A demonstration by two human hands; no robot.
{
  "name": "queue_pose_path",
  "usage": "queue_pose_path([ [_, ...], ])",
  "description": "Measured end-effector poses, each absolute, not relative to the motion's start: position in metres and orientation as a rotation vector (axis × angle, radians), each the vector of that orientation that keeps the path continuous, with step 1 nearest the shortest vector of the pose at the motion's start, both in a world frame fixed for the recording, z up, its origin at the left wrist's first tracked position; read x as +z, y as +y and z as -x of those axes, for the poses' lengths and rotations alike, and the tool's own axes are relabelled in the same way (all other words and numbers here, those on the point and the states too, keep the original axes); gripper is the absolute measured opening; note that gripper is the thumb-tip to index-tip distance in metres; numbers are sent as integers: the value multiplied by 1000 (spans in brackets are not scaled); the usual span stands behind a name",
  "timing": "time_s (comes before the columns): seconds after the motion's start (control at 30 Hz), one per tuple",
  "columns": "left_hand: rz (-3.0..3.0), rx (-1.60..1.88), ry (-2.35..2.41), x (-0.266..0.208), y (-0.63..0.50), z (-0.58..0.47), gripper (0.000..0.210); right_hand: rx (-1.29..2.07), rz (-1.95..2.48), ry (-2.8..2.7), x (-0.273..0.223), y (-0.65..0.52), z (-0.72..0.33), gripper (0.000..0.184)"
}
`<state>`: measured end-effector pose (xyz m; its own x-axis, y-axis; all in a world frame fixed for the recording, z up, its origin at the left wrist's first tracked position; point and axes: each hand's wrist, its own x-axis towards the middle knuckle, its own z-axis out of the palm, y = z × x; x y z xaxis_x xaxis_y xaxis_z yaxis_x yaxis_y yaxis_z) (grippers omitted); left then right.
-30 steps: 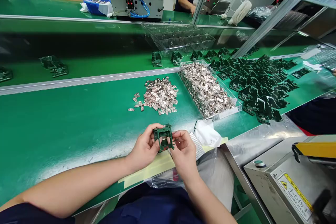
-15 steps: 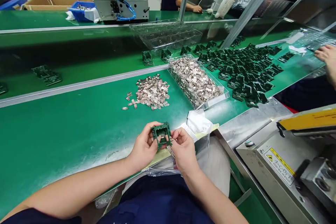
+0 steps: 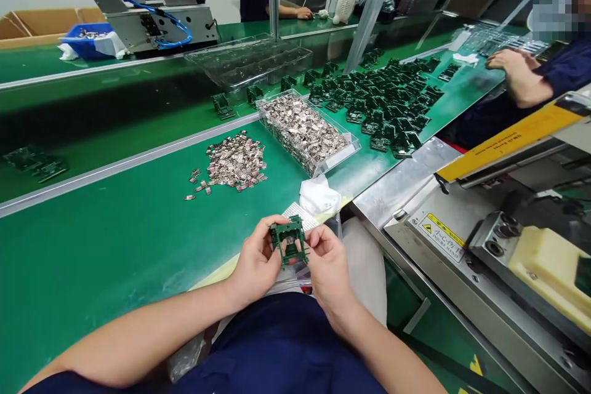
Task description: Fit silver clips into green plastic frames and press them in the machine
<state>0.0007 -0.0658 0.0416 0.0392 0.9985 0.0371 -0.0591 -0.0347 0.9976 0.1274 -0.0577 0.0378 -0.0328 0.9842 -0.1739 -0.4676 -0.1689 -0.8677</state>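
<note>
A dark green plastic frame [image 3: 297, 226] with a square opening is held up in front of my body, over the table's near edge. My left hand [image 3: 256, 258] grips its left side, the thumb at the lower front. At its right side my right hand [image 3: 329, 261] has thumb and fingers pinched against the edge; whether a small piece is also between them is hidden. Something small and metallic shows within the opening. Beyond my hands lie a loose pile of small metal pieces [image 3: 236, 160] and a clear plastic tray [image 3: 339, 160] full of similar pieces.
Many green frames [image 3: 392, 98] are heaped at the back right. A crumpled white cloth [image 3: 319, 195] lies just past my hands. To my right stands a metal machine [image 3: 429, 209] with a yellow bar. A co-worker's hands [image 3: 512, 64] are at the far right.
The view has swung to the right, so the table things appear further left. Both hands stay on the green frame, which is slightly turned. The metal strip seen below my right fingers no longer shows.
</note>
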Motion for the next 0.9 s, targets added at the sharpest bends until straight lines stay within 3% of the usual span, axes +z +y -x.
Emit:
queue_pose_path([
  [0.23, -1258, 1048, 1056, 39, -36, -10, 34, 1238, 1160, -841, 8, -65, -160, 26],
  [0.43, -1233, 1166, 1081, 12, -1, -18, 40, 1304, 1317, -1052, -31, -65, -165, 35],
  [0.9, -1173, 1162, 1094, 5, 1, -24, 38, 1191, 1309, -1146, -50, -64, -142, 39],
])
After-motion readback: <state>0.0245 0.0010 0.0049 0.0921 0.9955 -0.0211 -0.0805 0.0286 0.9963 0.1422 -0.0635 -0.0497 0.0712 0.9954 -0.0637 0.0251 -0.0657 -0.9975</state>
